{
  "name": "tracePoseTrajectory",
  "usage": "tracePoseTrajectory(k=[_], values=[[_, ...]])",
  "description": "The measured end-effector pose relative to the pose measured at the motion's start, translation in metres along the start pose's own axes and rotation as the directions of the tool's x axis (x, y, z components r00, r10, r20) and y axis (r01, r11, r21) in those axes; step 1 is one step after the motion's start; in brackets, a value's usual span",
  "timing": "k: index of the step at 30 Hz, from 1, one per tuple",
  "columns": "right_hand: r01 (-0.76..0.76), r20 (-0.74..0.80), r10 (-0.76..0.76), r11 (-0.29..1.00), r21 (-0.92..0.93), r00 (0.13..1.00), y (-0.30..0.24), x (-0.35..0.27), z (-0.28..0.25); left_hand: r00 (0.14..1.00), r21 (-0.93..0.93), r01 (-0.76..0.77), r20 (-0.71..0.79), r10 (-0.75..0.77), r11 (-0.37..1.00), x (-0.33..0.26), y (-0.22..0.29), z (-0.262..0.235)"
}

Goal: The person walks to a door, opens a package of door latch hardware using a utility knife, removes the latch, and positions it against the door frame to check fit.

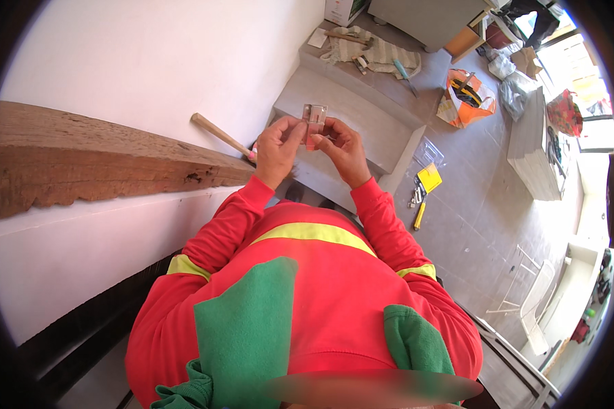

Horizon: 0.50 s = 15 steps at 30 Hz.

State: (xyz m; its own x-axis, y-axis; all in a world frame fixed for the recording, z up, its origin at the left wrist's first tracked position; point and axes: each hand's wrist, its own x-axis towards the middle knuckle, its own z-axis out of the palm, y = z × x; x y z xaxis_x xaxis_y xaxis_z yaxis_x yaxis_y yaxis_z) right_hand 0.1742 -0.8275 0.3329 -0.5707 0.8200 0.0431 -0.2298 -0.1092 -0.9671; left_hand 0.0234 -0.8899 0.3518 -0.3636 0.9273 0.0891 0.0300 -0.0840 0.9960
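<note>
In front of my chest, both hands hold a small shiny rectangular piece (314,113), silvery and see-through with a reddish lower part. It may be a metal fitting or a clear packet; I cannot tell which. My left hand (280,145) pinches its left edge between thumb and fingers. From the other side my right hand (343,148) grips its lower right part, thumb across the front. Beneath the hands are grey tiled steps (341,109). Left of my left hand, a tool's wooden handle (220,134) slants near the wall; its lower end is partly hidden.
A rough wooden beam (102,153) runs along the white wall at left. On the floor to the right lie a yellow card (430,178), a yellow-handled tool (419,216) and an orange bag (466,102). A striped cloth (382,53) with tools lies beyond the steps.
</note>
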Motion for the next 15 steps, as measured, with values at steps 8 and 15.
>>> tracePoseTrajectory(k=[8, 15], values=[[0.072, -0.024, -0.072, 0.997, -0.015, 0.997, -0.004, -0.004, 0.003, 0.999, 0.054, -0.043, 0.004, 0.043, 0.998, 0.000, -0.001, 0.003], [0.038, -0.009, -0.038, 0.999, -0.038, 0.999, 0.011, 0.000, -0.004, 1.000, 0.014, -0.003, -0.018, 0.004, 1.000, -0.002, -0.011, 0.005]])
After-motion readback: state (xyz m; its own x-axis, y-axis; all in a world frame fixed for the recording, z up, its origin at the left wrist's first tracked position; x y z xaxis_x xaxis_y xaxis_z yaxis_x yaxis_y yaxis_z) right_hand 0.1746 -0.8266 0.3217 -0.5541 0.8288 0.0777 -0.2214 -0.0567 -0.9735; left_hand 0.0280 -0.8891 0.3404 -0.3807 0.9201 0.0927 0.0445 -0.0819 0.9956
